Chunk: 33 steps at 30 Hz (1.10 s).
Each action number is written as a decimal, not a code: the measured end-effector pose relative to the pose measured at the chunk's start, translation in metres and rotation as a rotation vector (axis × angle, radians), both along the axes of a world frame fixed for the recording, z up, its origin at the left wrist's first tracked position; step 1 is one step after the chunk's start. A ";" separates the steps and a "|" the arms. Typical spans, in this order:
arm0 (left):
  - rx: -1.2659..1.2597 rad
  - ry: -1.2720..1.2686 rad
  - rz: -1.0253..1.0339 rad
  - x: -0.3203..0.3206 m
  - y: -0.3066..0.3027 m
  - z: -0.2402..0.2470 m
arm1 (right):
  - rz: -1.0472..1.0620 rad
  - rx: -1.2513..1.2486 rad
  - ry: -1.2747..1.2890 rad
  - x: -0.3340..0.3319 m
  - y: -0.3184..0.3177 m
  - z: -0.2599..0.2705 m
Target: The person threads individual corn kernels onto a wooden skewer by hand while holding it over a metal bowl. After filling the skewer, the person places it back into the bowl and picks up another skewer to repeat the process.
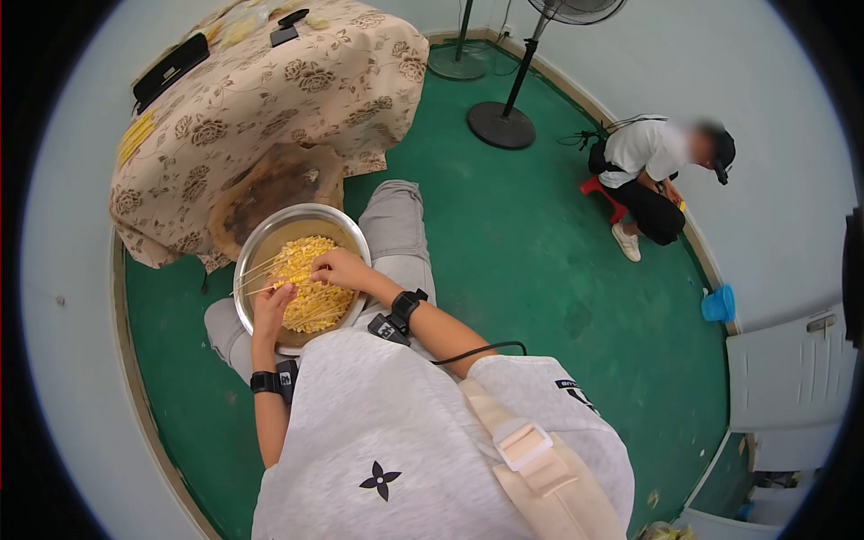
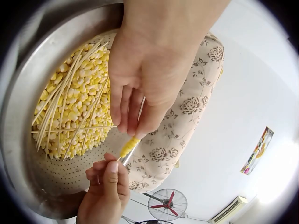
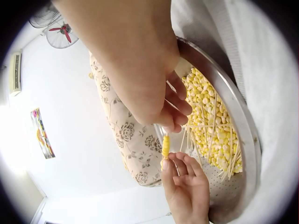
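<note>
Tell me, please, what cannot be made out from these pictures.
- Head view: face of the seated person in a white shirt, blurred.
- Head view: the pale yellow-green heap, cut off by the bottom edge.
- Left wrist view: what the multicoloured rectangular poster shows, too small.
- Right wrist view: end of the thin wooden corn skewer, hidden by the bare right hand.

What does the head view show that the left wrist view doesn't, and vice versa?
Head only: the other person seated on a red stool, and the blue bucket.
Left wrist only: the wall poster and what looks like an air conditioner.
Both: the left hand and right hand pinching a corn skewer, the metal bowl, loose kernels and flowered cloth.
</note>
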<state>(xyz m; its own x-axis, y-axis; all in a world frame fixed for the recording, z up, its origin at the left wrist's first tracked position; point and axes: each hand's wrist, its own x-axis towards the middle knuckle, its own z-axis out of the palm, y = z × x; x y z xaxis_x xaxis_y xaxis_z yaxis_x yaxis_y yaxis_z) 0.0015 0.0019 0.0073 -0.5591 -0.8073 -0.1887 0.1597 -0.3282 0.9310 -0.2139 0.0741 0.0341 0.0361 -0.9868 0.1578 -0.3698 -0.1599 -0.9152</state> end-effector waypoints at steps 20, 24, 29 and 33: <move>0.013 0.127 0.145 0.004 -0.003 -0.006 | 0.029 0.088 -0.015 0.001 -0.007 -0.005; 0.022 0.120 0.130 0.001 0.000 0.000 | -0.008 0.082 0.001 0.001 -0.004 -0.003; 0.041 0.118 0.123 0.001 0.000 0.000 | 0.016 0.080 0.024 -0.002 -0.006 -0.006; 0.043 0.100 0.104 0.000 0.001 0.003 | 0.034 0.102 0.022 -0.002 -0.004 -0.003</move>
